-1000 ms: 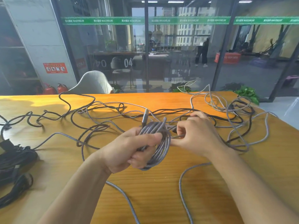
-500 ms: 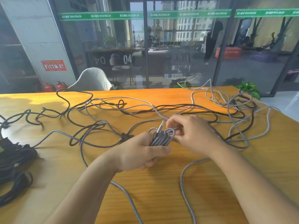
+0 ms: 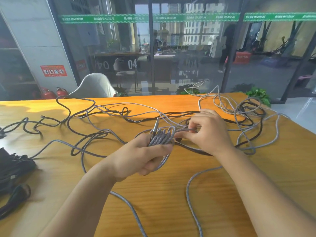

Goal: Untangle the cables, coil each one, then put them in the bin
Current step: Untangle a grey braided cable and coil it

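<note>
My left hand [image 3: 142, 155] grips a coil of grey braided cable [image 3: 159, 137] above the middle of the wooden table [image 3: 171, 194]; a metal plug [image 3: 155, 125] sticks up out of the coil. My right hand [image 3: 207, 132] pinches a strand of the same grey cable [image 3: 187, 130] just right of the coil. Loose grey cable [image 3: 193, 194] trails toward me across the table. Tangled black cable [image 3: 140, 119] and grey cable lie spread over the far half, with a denser knot of loops [image 3: 248, 113] at the far right. No bin is in view.
A pile of coiled black cables [image 3: 12, 170] lies at the table's left edge. A grey chair [image 3: 95, 87] stands behind the far edge, before a glass wall. A green plant [image 3: 258, 94] sits past the far right corner, where the table ends.
The coil has turned in my left hand and the plug now points up and away. My right hand has shifted slightly right, drawing a strand toward the coil. The view has tilted.
</note>
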Tool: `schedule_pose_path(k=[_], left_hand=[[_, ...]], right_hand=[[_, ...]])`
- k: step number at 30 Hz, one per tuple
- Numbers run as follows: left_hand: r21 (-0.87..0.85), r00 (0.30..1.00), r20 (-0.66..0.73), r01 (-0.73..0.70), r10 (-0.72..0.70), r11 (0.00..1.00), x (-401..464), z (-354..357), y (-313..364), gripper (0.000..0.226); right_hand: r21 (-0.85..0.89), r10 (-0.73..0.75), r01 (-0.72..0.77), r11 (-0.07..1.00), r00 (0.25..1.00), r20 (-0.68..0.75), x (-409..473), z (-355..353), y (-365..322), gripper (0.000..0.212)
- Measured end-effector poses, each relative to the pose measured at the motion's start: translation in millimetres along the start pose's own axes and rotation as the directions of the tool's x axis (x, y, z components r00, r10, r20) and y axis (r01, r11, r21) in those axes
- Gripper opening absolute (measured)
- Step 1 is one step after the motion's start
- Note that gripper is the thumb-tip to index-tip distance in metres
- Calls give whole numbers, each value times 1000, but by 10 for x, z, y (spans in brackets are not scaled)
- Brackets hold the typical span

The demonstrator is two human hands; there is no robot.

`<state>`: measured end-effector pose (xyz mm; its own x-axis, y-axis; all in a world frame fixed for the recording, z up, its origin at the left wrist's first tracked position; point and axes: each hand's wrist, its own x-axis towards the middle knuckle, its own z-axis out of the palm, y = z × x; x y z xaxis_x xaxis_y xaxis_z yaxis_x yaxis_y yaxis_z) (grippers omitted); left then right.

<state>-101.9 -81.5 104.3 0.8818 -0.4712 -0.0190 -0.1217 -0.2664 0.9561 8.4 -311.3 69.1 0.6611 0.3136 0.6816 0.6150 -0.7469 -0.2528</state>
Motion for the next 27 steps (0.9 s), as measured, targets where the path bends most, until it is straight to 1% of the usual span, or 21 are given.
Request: schedule_pose_path(k=[2,3,5,7,9,10,12,14,16,17,19,20,22,23,25,27], left_hand=[[16,1000,15,2,-2,1000,-6,13,16,60],[28,1000,17,4,-5,1000,-10,16,22,61],[61,1000,1,12,-12,998,-4,14,9,59],[99,999,-26,24,-21,995,7,12,-17,55],[130,998,-51,29,-23,991,16,-7,-43,51],[140,997,-69,28,-18,990,24,-23,-56,51],[159,993,-115,28,-10,987,39,-47,-79,48],[208,988,-153,42,-10,977,53,-42,-92,42],[254,980,-198,56,-5,966,77,-9,-113,39],[282,972,-233,52,16,958,95,14,-131,40],[361,942,-321,23,101,932,141,59,-192,40],[392,922,-360,7,146,920,165,85,-218,39],[408,887,-411,-27,210,913,199,137,-243,37],[406,873,-429,-42,231,913,209,156,-238,37],[374,852,-458,-74,254,924,218,178,-220,35],[299,844,-478,-104,243,949,228,185,-236,30]], right_hand=[[63,31,-30,998,999,-8,-11,-34,-64,72],[114,42,-43,993,999,11,-18,-55,-118,69],[277,67,-89,957,994,87,-41,-62,-218,62],[499,97,-191,845,973,208,-64,-78,-320,55],[658,103,-281,699,950,296,-63,-115,-422,40],[705,100,-312,636,940,326,-59,-137,-457,33],[750,81,-352,560,924,373,-62,-183,-483,34],[739,54,-349,576,919,392,-68,-207,-500,35],[686,36,-310,658,923,383,-84,-186,-524,35],[649,16,-270,711,929,369,-93,-159,-533,33],[556,-39,-167,815,940,339,-107,-116,-547,31],[522,-58,-127,843,945,323,-108,-110,-554,31],[509,-75,-83,857,956,283,-108,-138,-570,27],[523,-71,-90,847,957,280,-106,-161,-571,26],[577,-56,-151,803,944,326,-100,-203,-567,29],[601,-24,-209,771,934,356,-95,-233,-566,33]])
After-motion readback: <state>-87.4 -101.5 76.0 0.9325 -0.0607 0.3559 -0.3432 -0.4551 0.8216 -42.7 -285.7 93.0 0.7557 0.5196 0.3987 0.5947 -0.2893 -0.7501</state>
